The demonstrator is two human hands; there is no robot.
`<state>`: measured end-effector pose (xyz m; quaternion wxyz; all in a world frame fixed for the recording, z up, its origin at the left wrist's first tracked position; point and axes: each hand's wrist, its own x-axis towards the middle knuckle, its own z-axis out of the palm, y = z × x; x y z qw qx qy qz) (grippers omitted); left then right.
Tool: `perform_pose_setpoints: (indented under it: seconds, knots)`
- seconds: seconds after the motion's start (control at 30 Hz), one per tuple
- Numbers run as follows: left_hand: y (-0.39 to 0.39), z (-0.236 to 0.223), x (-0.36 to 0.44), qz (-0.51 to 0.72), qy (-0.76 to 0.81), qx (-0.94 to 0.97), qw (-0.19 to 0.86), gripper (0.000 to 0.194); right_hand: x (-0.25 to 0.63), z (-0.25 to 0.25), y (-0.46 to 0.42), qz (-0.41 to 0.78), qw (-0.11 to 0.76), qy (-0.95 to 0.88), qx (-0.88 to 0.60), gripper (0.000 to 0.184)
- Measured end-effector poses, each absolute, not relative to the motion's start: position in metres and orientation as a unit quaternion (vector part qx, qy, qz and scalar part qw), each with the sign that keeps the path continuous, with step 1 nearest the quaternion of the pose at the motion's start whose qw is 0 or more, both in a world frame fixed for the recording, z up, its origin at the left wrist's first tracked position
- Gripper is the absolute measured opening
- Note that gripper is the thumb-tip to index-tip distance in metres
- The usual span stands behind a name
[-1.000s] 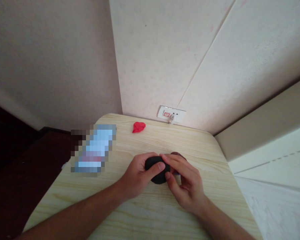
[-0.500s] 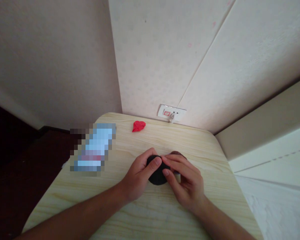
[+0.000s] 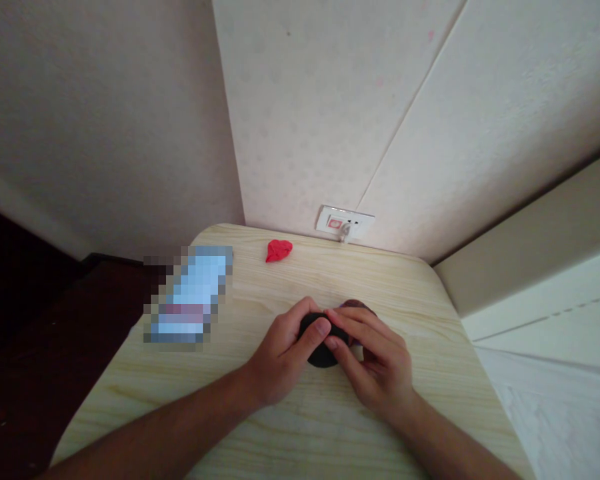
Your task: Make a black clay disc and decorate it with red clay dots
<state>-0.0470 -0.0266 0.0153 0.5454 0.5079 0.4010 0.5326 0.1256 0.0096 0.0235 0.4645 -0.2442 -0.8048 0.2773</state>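
Between my two hands is a round black object [image 3: 322,356], flat-looking and dark all over; its exact kind does not show. My left hand [image 3: 285,353] grips its left side, the thumb lying across the top and the other fingers hidden beneath or behind. On the other side, my right hand [image 3: 383,363] pinches the right edge with thumb and fingertips close to the left thumb. Just behind the right hand, a dark reddish-brown round thing [image 3: 359,305] is mostly covered by the fingers.
A crumpled red piece [image 3: 279,251] lies near the back edge of the pale wood-grain table [image 3: 230,427]. At left is a blurred-out, phone-like rectangle [image 3: 193,293] with a bright face. A wall socket [image 3: 345,223] with a plug sits just above the table's back edge.
Both hands and the black object have shifted slightly to the right in the picture, and the object looks a little more tilted. The grip is much the same.
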Motion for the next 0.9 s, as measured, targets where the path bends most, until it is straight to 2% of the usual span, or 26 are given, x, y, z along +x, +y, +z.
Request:
perform_pose_setpoints:
  seconds: [0.13, 0.3, 0.57, 0.9]
  knots:
    - [-0.0227, 0.0155, -0.0444, 0.556, 0.370, 0.469, 0.578, 0.025, 0.1256, 0.0185, 0.0102, 0.296, 0.490, -0.759, -0.310, 0.039]
    - [-0.0205, 0.0144, -0.0444, 0.560, 0.404, 0.474, 0.546, 0.021, 0.1248, 0.0183, 0.0072, 0.374, 0.459, -0.743, -0.311, 0.041]
    - [-0.0204, 0.0178, -0.0462, 0.558, 0.414, 0.473, 0.542, 0.019, 0.1235, 0.0226, 0.0093, 0.305, 0.470, -0.779, -0.282, 0.049]
    - [-0.0220, 0.0205, -0.0465, 0.554, 0.450, 0.497, 0.494, 0.017, 0.1234, 0.0249, 0.0125, 0.306, 0.469, -0.783, -0.271, 0.042]
